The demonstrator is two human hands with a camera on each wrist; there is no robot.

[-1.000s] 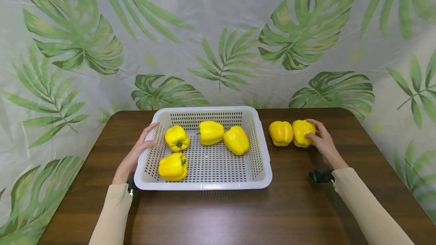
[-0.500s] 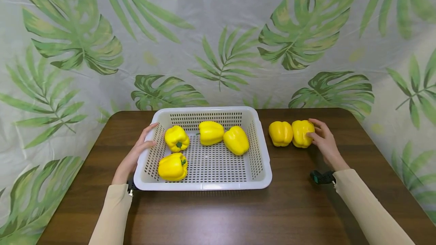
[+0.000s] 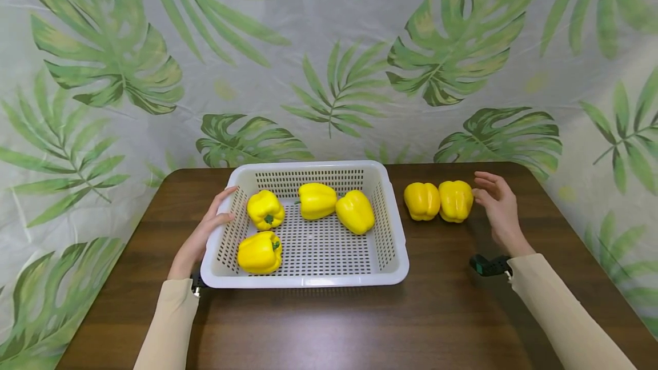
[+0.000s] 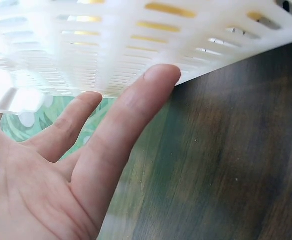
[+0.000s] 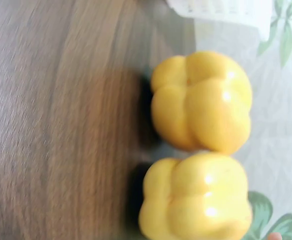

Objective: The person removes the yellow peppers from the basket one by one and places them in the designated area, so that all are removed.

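Observation:
In the head view my left hand holds the left rim of a white perforated plastic basket, with digits over the rim. The left wrist view shows straight fingers against the basket's outer wall. Two yellow bell peppers lie side by side on the table: a left one and a right one. Close to the right pepper, on its right side, my right hand holds nothing, its fingers loosely bent. In the right wrist view both peppers appear, with only a fingertip at the bottom edge.
Several yellow bell peppers lie in the basket, along its left side and back. The brown wooden table carries everything. Behind its far edge hangs a pale cloth with green leaf prints.
My right hand has let go of the right bell pepper and moved slightly to the right. That pepper shifted slightly left, against its neighbour. My left hand stays on the basket.

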